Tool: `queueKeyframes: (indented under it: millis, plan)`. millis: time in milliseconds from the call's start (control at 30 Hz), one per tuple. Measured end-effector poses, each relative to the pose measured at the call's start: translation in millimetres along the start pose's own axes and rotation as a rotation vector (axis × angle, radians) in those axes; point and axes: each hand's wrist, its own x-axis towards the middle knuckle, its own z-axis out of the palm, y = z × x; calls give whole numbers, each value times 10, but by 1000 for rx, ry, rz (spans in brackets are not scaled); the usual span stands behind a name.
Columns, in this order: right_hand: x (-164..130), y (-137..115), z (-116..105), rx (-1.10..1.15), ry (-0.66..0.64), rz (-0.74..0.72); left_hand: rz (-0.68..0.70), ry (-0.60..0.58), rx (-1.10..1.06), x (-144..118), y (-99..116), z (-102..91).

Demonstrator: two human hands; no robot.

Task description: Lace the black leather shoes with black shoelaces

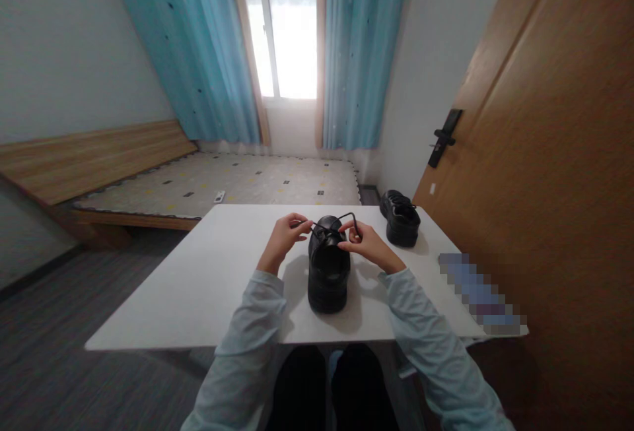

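A black lace-up shoe (327,286) stands upright on the white table in front of me, its heel towards me. My left hand (288,233) is at the left of the shoe's throat, thumb and fingers pinched on a black shoelace (319,225) that runs to the shoe. On the other side, my right hand (364,239) has its fingers curled round the lace's other part, which arches up in a loop above the shoe. Its fingertips are close to the shoe's tongue, and I cannot tell whether they touch it.
Another black shoe (401,223) stands at the table's far right. A blurred-out bluish item (478,292) lies along the right edge of the white table (198,286). Beyond are a bed (247,177) with a small white object (219,197) and a wooden door (545,154) at right.
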Motion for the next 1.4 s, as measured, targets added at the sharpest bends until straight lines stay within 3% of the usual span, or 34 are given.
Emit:
queueKeyframes:
  millis: [267,467,567,667,733,833,933,1167,1300,1400]
  plan:
    - [-10,18,-7,30,45,-11,23,92,-324,21,6,17]
    - [4,10,-8,223,270,-5,57,5,-367,-19,89,37]
    - [-22,-37,-23,355,302,-43,99,-30,-272,-28,102,32]
    - [-82,-117,-57,319,177,-140,155,41,-100,-6,78,15]
    - [-122,-178,-79,213,-41,-210,146,77,9,18,54,6]
    - [-154,-248,-92,146,-278,-273,104,31,124,40,27,7]
    - [-151,-259,-90,152,-328,-292,51,-51,167,39,6,22]
    - [-130,-231,-95,74,-219,-258,38,-189,373,49,-73,-4]
    - [-81,-163,-89,-14,-132,-183,29,-221,368,52,-108,-29]
    - [-17,-43,-67,-75,28,-47,39,-203,345,54,-130,-32]
